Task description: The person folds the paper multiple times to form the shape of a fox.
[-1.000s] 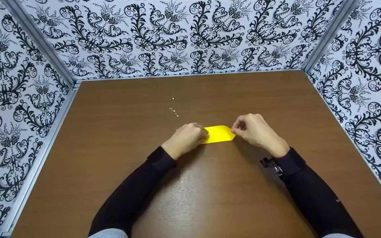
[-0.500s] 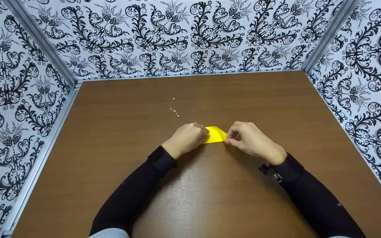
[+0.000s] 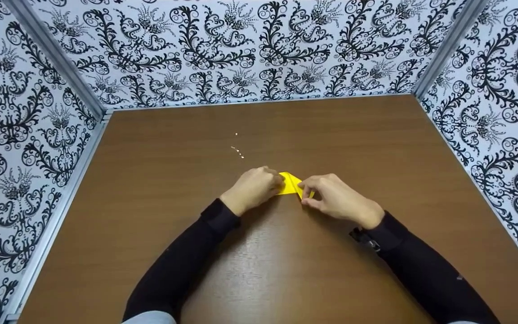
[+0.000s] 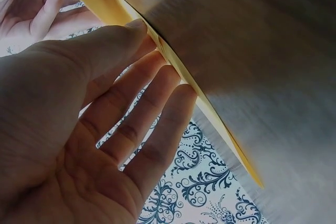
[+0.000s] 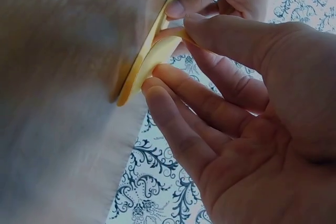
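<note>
A piece of yellow paper [image 3: 288, 184] lies at the middle of the table, between the two hands. My left hand [image 3: 254, 186] holds its left part down; in the left wrist view the thumb lies on the near side of the paper [image 4: 97, 1] and the fingertips touch it from the far side. My right hand [image 3: 337, 198] pinches the right end between thumb and fingers. That end is bent over toward me, making a slanted fold. In the right wrist view the paper [image 5: 157, 59] curves up to the thumb. The part under the left hand is hidden.
The brown table [image 3: 187, 135] carries a few small white specks [image 3: 237, 151] behind the left hand. Patterned walls [image 3: 241, 45] with grey metal frame strips [image 3: 56, 58] close off the back and both sides.
My right hand has moved left and toward me, bringing the paper's right end over into a slanted fold. The left hand has stayed in place on the paper.
</note>
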The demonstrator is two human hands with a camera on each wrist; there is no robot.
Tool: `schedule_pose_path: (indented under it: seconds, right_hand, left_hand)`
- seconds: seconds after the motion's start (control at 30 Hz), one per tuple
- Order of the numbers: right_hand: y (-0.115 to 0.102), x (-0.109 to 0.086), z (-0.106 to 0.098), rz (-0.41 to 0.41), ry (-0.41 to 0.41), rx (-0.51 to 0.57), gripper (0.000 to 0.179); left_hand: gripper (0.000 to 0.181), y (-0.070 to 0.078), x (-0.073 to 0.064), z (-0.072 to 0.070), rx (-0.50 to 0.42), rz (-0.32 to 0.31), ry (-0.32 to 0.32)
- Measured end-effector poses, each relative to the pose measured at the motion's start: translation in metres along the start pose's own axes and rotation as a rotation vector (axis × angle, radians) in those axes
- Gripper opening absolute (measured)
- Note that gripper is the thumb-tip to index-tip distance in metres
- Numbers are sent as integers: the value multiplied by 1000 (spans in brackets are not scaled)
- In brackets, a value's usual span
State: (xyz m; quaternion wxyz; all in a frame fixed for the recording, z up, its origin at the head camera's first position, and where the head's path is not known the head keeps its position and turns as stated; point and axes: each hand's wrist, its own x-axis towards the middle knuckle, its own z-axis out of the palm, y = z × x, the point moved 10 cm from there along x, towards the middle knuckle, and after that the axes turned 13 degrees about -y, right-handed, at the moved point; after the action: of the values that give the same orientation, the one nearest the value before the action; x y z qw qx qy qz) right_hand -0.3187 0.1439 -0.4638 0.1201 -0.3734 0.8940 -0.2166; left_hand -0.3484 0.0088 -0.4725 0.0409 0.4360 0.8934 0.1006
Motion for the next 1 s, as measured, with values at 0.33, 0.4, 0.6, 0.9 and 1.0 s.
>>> schedule_pose_path:
  seconds: [0.33,0.4,0.6,0.9,1.0]
  right_hand:
    - [-5,0,10,-52,-13,-57,12]
    - [-6,0,11,-60,-12,-70,13]
    - [-5,1,13,-48,-17,-94,13]
    - [-5,0,14,-52,-9,-113,13]
    - [-6,0,14,-56,-4,-121,10]
  left_hand:
    - [9,0,-1,1,4,1,-7]
    - [9,0,-1,1,2,-1,-17]
    - [9,-1,1,2,26,2,-22]
    - [22,-3,1,3,23,-58,-50]
    - [31,-1,2,5,40,-66,-63]
